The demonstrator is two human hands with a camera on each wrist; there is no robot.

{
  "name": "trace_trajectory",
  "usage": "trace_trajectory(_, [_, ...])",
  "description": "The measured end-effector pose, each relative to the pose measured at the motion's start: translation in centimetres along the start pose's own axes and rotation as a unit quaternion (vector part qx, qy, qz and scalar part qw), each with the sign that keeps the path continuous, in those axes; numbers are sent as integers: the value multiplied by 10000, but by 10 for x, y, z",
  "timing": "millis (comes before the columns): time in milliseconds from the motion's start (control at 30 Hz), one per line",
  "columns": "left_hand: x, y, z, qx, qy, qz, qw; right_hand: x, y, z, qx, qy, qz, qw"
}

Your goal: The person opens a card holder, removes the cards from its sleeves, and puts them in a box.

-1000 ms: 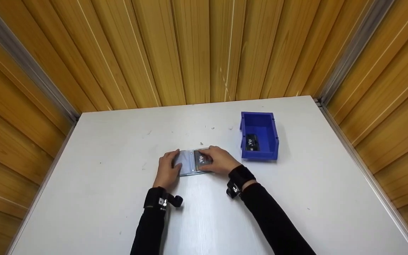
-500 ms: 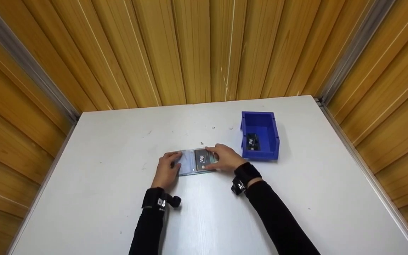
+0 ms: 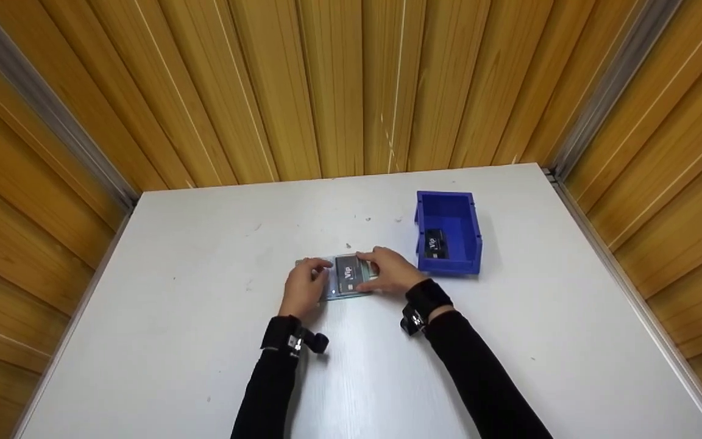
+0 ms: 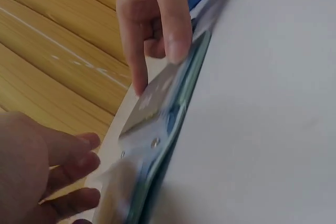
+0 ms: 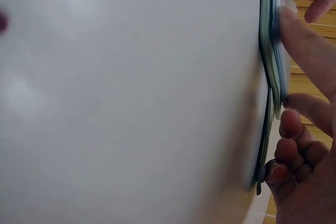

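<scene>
A booklet card holder with clear sleeves lies spread on the white table. On its right-hand part is a black card marked "Vip". My right hand holds this card by its edges, the thumb at the near edge and the index finger at the far one. The left hand is over the holder's left part, its fingers loosely bent. In the left wrist view those fingers stand apart from one another and grip nothing; a clear sleeve beside them is blurred. The right wrist view shows the stacked pages edge-on.
A blue plastic bin stands to the right of the holder, with another black "Vip" card inside. Wood-patterned panels wall the table at the back and both sides.
My right hand has slid a little to the right, uncovering more of the black card. The left hand has moved right across the holder's left part, closer to the card.
</scene>
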State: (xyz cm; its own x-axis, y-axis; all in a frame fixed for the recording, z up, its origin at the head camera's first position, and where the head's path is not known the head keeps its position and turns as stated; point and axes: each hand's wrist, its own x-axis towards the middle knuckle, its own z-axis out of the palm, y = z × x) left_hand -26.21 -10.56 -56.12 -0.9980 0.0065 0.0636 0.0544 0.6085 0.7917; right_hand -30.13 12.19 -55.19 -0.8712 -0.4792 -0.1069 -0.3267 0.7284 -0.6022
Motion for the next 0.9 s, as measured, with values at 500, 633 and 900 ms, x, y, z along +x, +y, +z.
trace_trajectory(500, [9, 22, 13, 1039, -261, -907, 9901, -1, 2, -1, 85, 5, -231, 9997])
trace_trajectory(633, [10, 21, 11, 638, -360, -944, 9928, -2, 3, -1, 10, 62, -458, 9989])
trace_trajectory(900, [11, 17, 9, -1083, -548, -1385, 9829, -2, 5, 0, 43, 24, -488, 9988])
